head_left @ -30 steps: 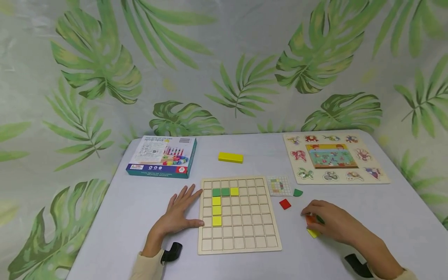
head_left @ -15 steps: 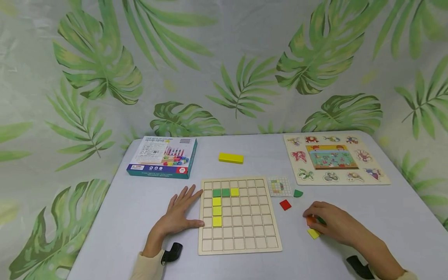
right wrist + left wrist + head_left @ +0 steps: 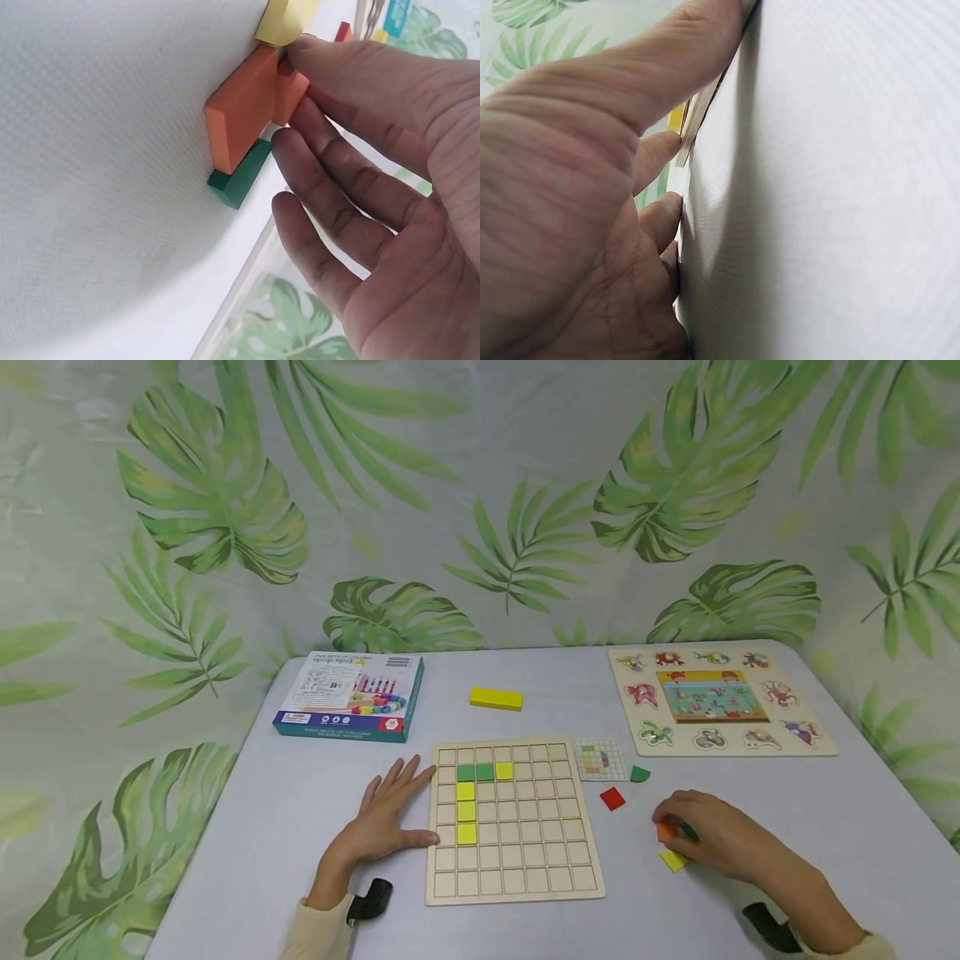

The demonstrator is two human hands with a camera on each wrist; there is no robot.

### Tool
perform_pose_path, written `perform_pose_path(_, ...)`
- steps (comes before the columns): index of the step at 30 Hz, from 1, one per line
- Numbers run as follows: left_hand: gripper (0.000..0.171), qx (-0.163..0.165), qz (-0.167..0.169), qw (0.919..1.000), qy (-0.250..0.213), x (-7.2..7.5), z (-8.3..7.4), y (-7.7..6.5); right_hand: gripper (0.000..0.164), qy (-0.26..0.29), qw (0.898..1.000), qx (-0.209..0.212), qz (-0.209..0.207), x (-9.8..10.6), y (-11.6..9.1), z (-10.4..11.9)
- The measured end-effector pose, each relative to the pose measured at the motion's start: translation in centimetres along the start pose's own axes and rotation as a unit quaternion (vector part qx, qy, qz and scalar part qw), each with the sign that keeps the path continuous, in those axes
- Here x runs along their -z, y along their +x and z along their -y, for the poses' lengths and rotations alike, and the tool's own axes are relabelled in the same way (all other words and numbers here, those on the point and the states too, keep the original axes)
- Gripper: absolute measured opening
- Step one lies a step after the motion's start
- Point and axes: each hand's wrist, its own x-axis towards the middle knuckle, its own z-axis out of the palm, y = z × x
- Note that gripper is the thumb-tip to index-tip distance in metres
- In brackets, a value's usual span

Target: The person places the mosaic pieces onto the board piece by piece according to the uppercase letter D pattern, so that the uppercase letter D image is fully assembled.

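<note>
My left hand (image 3: 381,822) lies with fingers spread, thumb and index finger touching the left edge of the wooden grid board (image 3: 525,835). On the board, green tiles (image 3: 476,772) and yellow tiles (image 3: 467,811) fill a bent line at the upper left. To the board's right, my right hand (image 3: 705,831) pinches an orange tile (image 3: 291,94) between thumb and fingers. Another orange tile (image 3: 244,109) sits on the table right beside it. A green piece (image 3: 240,176) is below that, partly hidden by the hand in the head view. A yellow tile (image 3: 672,861) lies by the thumb.
A printed pattern card (image 3: 600,760) adjoins the board's right edge, near a green quarter-round piece (image 3: 640,774) and a red tile (image 3: 612,798). Farther back are a yellow block (image 3: 496,698), a toy box (image 3: 348,697) and a sea-animal puzzle board (image 3: 720,739).
My right hand has shifted slightly to the right, and more of the yellow tile shows, with a small gap to the orange tile. The left hand stays at the board's edge.
</note>
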Motion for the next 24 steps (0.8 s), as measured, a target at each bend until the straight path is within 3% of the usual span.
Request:
perform_pose_path(8,0.102,0.005,0.007,1.0,0.002,0.0,0.2,0.2,0.02,0.011,1.0,0.015,-0.014,0.3,0.8,2.2)
perform_pose_path(15,0.103,0.008,0.014,0.9999,-0.002,-0.2,0.3,0.3,0.016,0.014,0.995,0.091,-0.049,-0.1,2.2,4.1)
perform_pose_path(24,0.101,0.001,0.006,1.0,0.001,0.0,0.2,0.1,0.018,0.001,0.985,0.162,-0.056,-0.8,5.2,8.0)
